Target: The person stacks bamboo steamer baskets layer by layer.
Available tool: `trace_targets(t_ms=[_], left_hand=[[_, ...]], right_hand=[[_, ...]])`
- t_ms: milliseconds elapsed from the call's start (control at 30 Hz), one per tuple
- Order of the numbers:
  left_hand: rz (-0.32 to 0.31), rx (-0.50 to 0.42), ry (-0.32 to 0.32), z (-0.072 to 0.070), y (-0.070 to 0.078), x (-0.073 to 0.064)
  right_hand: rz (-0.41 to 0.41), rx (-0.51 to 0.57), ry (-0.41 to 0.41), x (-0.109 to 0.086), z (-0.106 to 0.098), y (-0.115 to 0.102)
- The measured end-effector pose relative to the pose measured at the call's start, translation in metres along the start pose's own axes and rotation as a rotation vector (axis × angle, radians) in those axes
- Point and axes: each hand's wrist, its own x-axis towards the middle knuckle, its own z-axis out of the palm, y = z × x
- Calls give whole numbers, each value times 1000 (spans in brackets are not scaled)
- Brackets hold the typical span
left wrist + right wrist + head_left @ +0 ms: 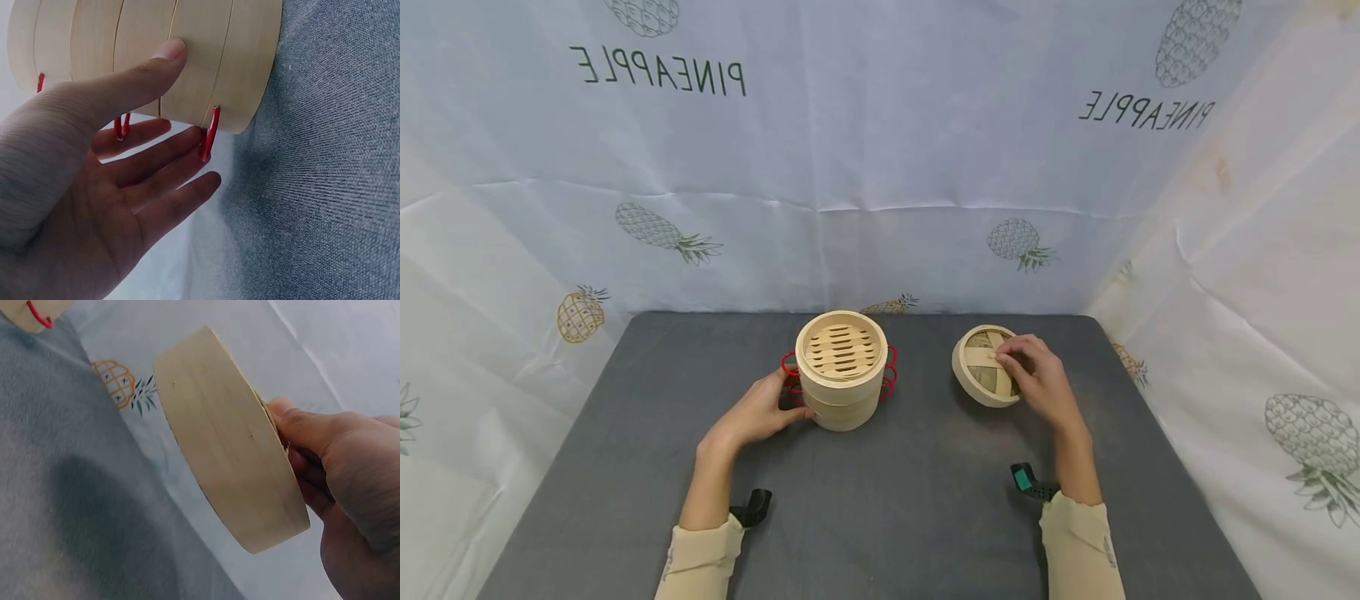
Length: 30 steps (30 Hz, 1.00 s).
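A stacked bamboo steamer (pixel 841 375) with a slatted top and red side handles stands on the dark table. My left hand (pixel 763 408) is at its left side, the thumb resting on the wall. The loosely extended fingers (pixel 178 206) lie beside the red handles (pixel 211 134); how firmly they touch is unclear. To the right, my right hand (pixel 1041 379) pinches the woven bamboo lid (pixel 981 357) at its top between thumb and fingers. The lid hangs tilted above the table, its pale rim (pixel 225 447) facing the right wrist camera.
The dark grey cloth-covered table (pixel 887 517) ends at a white curtain (pixel 887 150) printed with pineapples, which rises behind and along both sides. Black wrist devices (pixel 751 508) sit on both forearms near the cuffs.
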Motion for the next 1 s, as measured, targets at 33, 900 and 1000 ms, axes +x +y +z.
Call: trace_targets(t_ms=[33, 900, 1000], left_hand=[[0, 0, 1, 0, 0, 0], [3, 3, 3, -1, 0, -1], [1, 11, 3, -1, -1, -1]], right_hand=[[-3, 7, 1, 2, 0, -2], [-122, 93, 43, 41, 23, -55], [-151, 100, 34, 46, 26, -61]])
